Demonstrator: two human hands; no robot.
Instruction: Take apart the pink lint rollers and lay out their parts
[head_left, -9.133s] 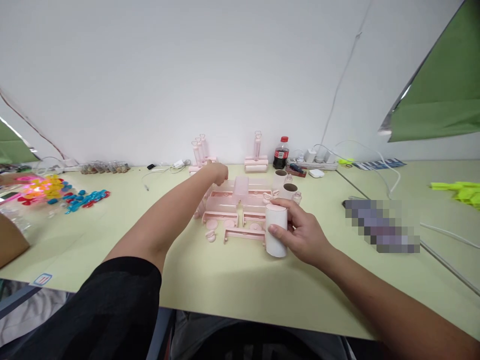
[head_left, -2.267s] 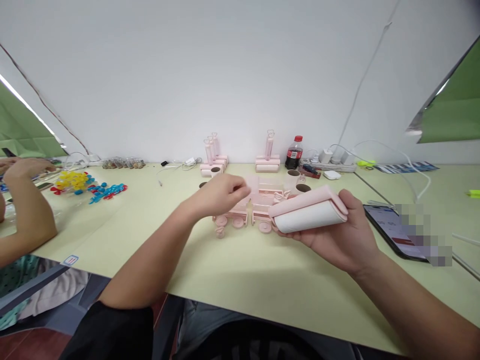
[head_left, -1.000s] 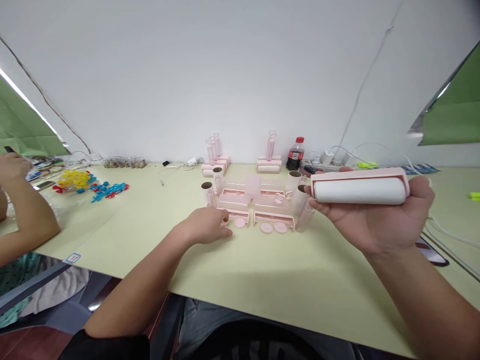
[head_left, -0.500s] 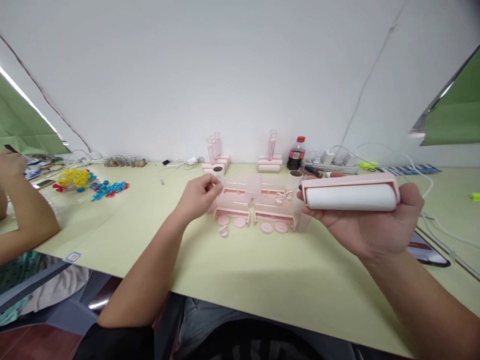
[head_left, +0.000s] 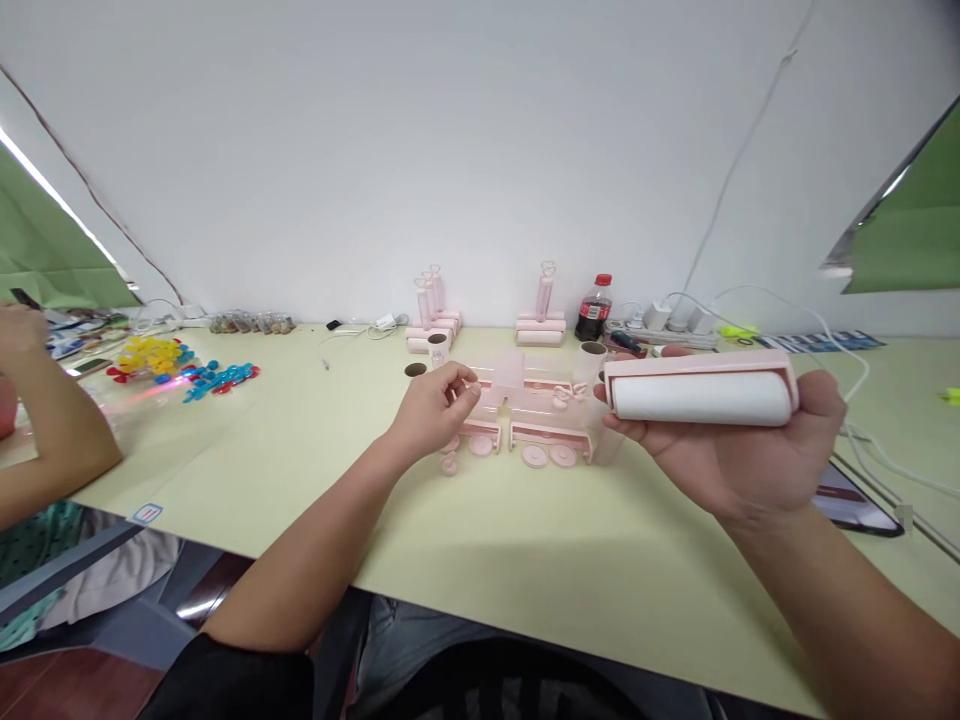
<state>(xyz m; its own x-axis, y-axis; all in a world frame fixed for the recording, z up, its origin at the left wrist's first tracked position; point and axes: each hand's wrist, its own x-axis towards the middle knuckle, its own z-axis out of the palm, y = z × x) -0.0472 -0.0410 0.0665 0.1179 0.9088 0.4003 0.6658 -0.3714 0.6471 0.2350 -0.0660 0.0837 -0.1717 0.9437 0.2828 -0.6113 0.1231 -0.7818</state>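
Observation:
My right hand [head_left: 739, 465] is wrapped round a pink roller frame [head_left: 701, 362] with a white roll [head_left: 701, 397] in it, held above the table at the right. My left hand [head_left: 435, 408] hovers over the left part of the pink pieces, fingers curved and a little apart, with nothing visible between them. Below and beside it lie pink open holders [head_left: 551, 438], round pink discs [head_left: 534, 456], small pink clips [head_left: 448, 463] and clear pink covers [head_left: 559, 405]. Upright rolls [head_left: 592, 352] stand behind them.
Assembled pink rollers [head_left: 540, 332] stand by the wall, near a cola bottle [head_left: 595, 308]. White cables and a phone [head_left: 855, 500] are at the right. Yellow and blue pieces [head_left: 150, 357] lie at the left, beside another person's arm [head_left: 67, 430].
My left hand has moved right over the pink pieces and its fingers have spread slightly, uncovering a dark-topped roll behind it. My right hand holds the roller almost unmoved.

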